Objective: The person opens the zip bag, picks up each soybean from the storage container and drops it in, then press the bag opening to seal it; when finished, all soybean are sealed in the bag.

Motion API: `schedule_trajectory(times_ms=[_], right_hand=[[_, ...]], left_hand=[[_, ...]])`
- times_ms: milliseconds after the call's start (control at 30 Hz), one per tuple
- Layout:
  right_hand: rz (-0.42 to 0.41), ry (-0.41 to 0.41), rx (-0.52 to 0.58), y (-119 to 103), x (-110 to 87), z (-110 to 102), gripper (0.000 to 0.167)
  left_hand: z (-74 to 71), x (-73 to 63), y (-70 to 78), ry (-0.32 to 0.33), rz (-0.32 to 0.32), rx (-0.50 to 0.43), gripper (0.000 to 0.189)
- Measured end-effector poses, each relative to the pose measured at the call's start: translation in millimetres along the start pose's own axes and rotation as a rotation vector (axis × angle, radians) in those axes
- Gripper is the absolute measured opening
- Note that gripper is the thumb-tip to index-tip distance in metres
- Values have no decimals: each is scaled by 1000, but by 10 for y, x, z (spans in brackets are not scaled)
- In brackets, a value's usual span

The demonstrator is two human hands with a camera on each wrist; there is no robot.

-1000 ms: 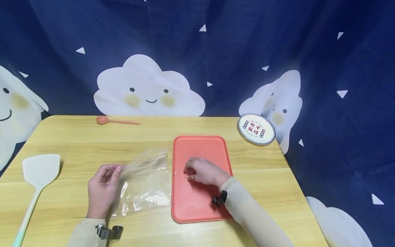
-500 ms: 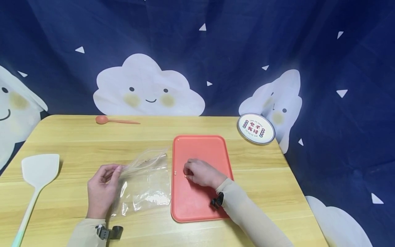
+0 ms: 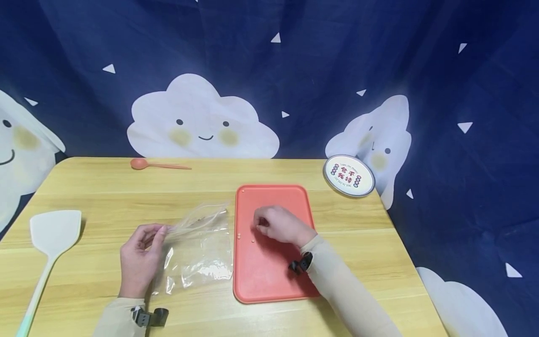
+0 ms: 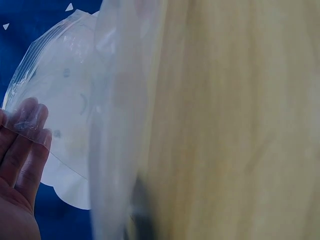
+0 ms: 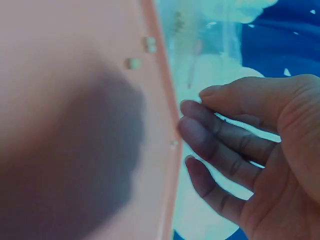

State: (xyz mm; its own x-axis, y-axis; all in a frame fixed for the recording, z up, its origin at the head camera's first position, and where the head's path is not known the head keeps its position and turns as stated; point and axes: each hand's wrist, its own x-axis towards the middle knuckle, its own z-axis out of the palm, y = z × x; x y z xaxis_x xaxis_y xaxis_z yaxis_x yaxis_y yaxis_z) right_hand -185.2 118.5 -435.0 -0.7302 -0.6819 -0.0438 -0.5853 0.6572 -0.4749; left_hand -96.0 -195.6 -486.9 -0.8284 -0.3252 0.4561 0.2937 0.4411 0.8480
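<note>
My left hand point(image 3: 140, 260) pinches the zip edge of a clear zip-lock bag point(image 3: 198, 257), which lies on the table with its mouth parted. In the left wrist view the bag's clear film point(image 4: 65, 75) passes over the fingers point(image 4: 30, 155). My right hand point(image 3: 282, 225) is over the red tray point(image 3: 273, 288), thumb and index fingertips pressed together in the right wrist view. The small pale bean-like piece pinched there is hidden by the fingertips. One loose piece point(image 5: 133, 63) lies on the tray below the hand, a pair point(image 5: 150, 44) by its left edge, and a tiny one point(image 3: 243, 191) in its far corner.
A white spatula point(image 3: 56, 231) lies at the left and a red spoon point(image 3: 140, 163) along the back edge. At the back right corner is an oval plate point(image 3: 349, 176) with printed characters. A blue curtain point(image 3: 303, 70) with clouds hangs behind the table.
My right hand has lifted off the tray and moved slightly away from me. Of two pieces that lay at its fingertips, one still lies on the tray. The left hand and bag have stayed put.
</note>
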Motion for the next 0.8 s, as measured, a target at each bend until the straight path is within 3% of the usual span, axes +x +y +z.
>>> schedule_trajectory(times_ms=[267, 500, 600, 800], right_hand=[[-47, 120, 99, -255, 189, -94, 6], [-181, 337, -15, -477, 440, 7, 8], [-195, 330, 51, -564, 534, 68, 9], [-133, 249, 235, -692, 682, 216, 12]], left_hand=[[-4, -5, 17, -2, 12, -17, 11], [11, 4, 16, -7, 22, -14, 9], [22, 11, 26, -12, 31, -11, 8], [37, 9, 51, -17, 42, -2, 8]])
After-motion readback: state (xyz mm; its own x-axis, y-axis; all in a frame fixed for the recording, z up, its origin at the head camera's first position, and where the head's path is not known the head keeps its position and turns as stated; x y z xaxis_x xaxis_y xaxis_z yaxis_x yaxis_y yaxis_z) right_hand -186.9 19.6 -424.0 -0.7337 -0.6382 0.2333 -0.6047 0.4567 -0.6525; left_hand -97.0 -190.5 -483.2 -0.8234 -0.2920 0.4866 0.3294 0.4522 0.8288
